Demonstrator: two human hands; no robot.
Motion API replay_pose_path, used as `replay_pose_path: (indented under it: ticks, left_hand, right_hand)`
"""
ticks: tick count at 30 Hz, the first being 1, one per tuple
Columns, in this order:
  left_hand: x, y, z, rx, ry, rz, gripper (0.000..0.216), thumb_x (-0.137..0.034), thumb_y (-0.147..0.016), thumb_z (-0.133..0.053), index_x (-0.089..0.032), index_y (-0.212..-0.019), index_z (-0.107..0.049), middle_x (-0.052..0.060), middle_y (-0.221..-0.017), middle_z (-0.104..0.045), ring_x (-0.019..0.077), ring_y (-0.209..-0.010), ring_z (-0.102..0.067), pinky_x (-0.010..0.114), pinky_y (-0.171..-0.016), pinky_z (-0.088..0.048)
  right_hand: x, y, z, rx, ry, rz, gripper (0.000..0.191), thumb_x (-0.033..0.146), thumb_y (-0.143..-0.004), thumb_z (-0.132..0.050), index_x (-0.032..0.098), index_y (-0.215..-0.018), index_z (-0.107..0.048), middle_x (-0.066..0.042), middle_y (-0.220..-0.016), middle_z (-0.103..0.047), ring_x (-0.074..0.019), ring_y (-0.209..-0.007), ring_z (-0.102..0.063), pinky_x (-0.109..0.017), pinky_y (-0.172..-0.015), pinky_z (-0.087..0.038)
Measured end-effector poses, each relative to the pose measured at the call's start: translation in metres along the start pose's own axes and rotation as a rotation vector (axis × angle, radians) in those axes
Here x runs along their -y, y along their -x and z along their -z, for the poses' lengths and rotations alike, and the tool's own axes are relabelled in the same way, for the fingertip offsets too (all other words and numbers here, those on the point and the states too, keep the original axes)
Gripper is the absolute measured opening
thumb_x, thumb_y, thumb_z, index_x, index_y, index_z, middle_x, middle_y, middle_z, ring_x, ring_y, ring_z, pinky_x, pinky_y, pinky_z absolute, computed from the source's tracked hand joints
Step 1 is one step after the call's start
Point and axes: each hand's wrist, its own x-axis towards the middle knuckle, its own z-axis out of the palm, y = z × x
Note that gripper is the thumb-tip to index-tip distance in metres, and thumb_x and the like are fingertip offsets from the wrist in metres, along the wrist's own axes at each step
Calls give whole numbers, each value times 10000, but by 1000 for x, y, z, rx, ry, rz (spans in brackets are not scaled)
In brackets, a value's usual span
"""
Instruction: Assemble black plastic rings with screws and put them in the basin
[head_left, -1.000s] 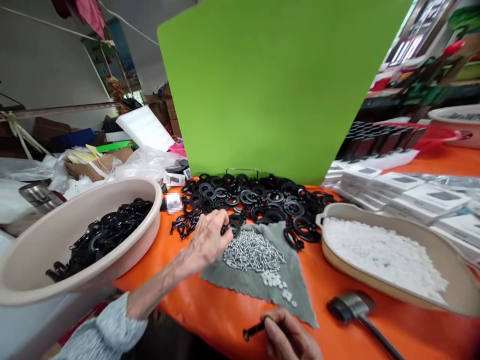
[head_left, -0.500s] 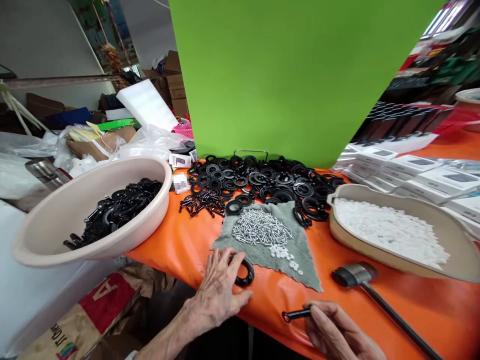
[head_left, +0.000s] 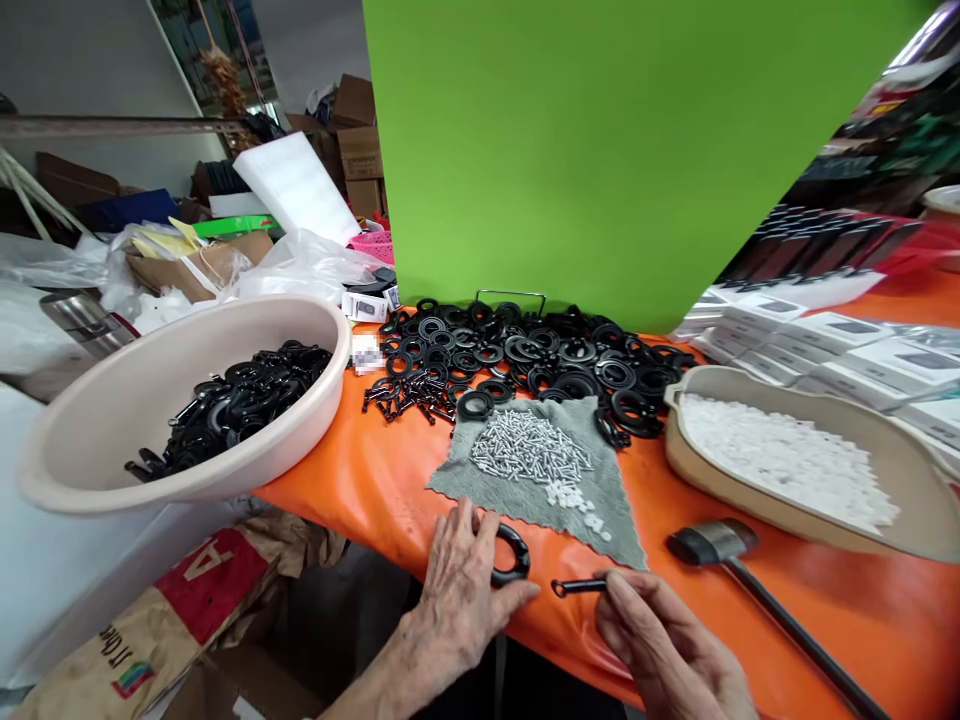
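My left hand [head_left: 463, 585] rests at the table's front edge, fingers over the left side of a black ring [head_left: 522, 556] and thumb along its lower side. The fingertips' grip is partly hidden. Between thumb and fingers, my right hand [head_left: 664, 640] pinches a short black rod with a small eyelet at its end [head_left: 576, 588]. The eyelet points left toward the ring, with a gap between them. Just behind the ring lies a grey-green cloth [head_left: 611, 500] bearing a heap of small silver pins [head_left: 525, 448] and several little white plastic pieces [head_left: 574, 497].
Black rings [head_left: 540, 350] are piled along the green board [head_left: 600, 150], beside black rods [head_left: 409, 396]. A large basin [head_left: 56, 450] of black parts stands left. On the right are a beige tub [head_left: 697, 490] of white pieces, a hammer [head_left: 787, 620] and white boxes [head_left: 847, 345].
My left hand and the black ring have shifted right. My right hand has moved up and slightly left, bringing the rod's eyelet closer to the ring. The camera view has shifted slightly.
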Motion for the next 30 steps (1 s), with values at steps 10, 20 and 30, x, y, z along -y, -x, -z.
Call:
replay_pose_path:
  ticks: [10,20,30]
  left_hand:
    - [-18,3,27,233,678,45,187,-231,-838,-534,-139,-962,-640,42,-840,-642,145,-733,-577,266,-712,-486]
    - [-12,-9,42,200,545,-81,123,-158,-833,-553,-146,-900,-656,20,-823,-641,135,-734,-582,254,-720,-482]
    - [3,-13,26,188,103,-245,168,-103,-896,-493,-155,-980,-629,45,-921,-587,185,-919,-571,298,-859,-474]
  right_hand:
    - [6,-8,-34,61,6,36,399,579,-724,-692,186,-772,-644,11,-596,-547,-111,-536,-447,-224,-492,-342]
    - [37,-26,-29,323,299,164,301,501,-788,-636,202,-752,-641,45,-562,-508,-111,-513,-460,-228,-484,-355]
    - [-12,-44,-9,298,768,757,182,239,-902,-479,236,-904,-662,-43,-786,-683,-189,-718,-653,-296,-664,-530]
